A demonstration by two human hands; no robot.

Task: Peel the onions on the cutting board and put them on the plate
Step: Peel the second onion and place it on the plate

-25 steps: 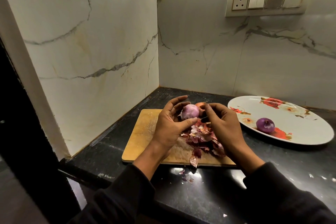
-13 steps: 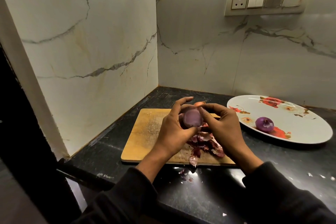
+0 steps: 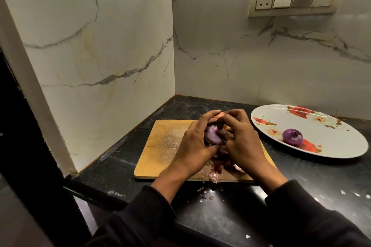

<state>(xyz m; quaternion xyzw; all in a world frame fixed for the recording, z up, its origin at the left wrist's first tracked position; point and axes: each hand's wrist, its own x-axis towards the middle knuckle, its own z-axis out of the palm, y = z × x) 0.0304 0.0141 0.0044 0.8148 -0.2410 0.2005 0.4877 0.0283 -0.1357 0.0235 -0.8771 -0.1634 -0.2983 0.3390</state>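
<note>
- Head view: I saw the left hand (image 3: 192, 146) cupping a purple onion (image 3: 213, 134) above the cutting board (image 3: 160, 146), fingers curled round it.
- The right hand (image 3: 244, 142) pinched at that onion's skin.
- 1 peeled onion (image 3: 292, 136) lay on the plate (image 3: 331, 126), right of the board.

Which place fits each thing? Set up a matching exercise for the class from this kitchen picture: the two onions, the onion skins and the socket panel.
Things:
1. Onion being peeled
2. Peeled onion
3. Onion skins
4. Socket panel

Places:
A. On the marble wall
B. On the flowered plate
C. Held in both hands
D. Heaped on the cutting board

Pairs: 1-C, 2-B, 3-D, 4-A
</note>
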